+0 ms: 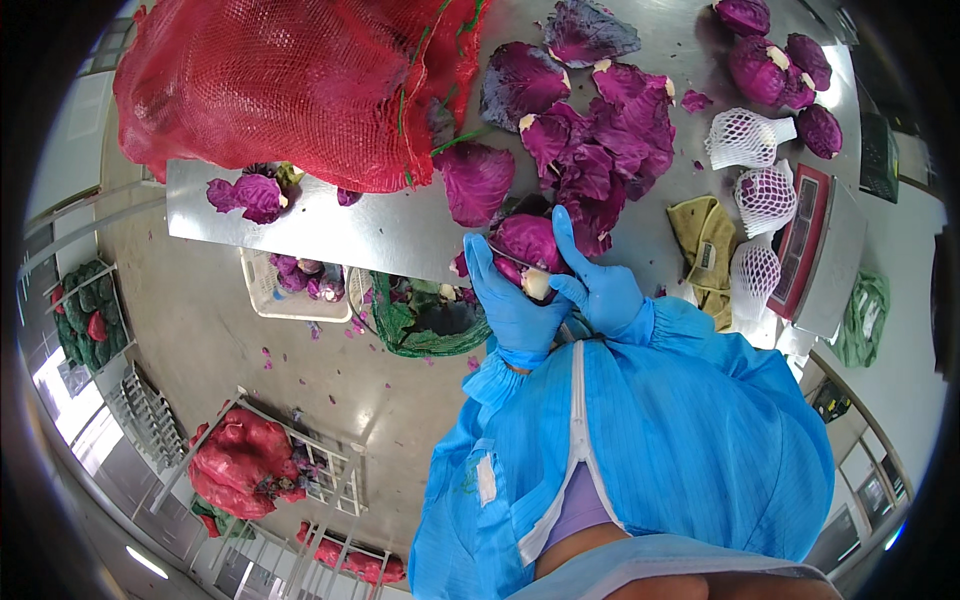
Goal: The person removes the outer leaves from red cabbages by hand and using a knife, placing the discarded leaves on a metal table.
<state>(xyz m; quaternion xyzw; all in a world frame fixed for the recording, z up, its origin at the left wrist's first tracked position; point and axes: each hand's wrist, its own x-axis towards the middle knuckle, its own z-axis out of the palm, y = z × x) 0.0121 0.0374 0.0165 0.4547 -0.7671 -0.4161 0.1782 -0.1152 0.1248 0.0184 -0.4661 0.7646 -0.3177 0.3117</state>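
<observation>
My left hand and my right hand, both in blue gloves, hold a purple cabbage between them at the near edge of the steel table. The cabbage shows a pale cut stem at its lower side. Loose purple leaves are piled just beyond it, with a single leaf to the left. A folded khaki cloth lies right of my right hand, beside cabbages in white foam nets.
A large red mesh sack fills the back left. Trimmed cabbages sit at back right, near a red-framed scale. Below the table are a white crate and a green mesh bag. Racks with red sacks stand at lower left.
</observation>
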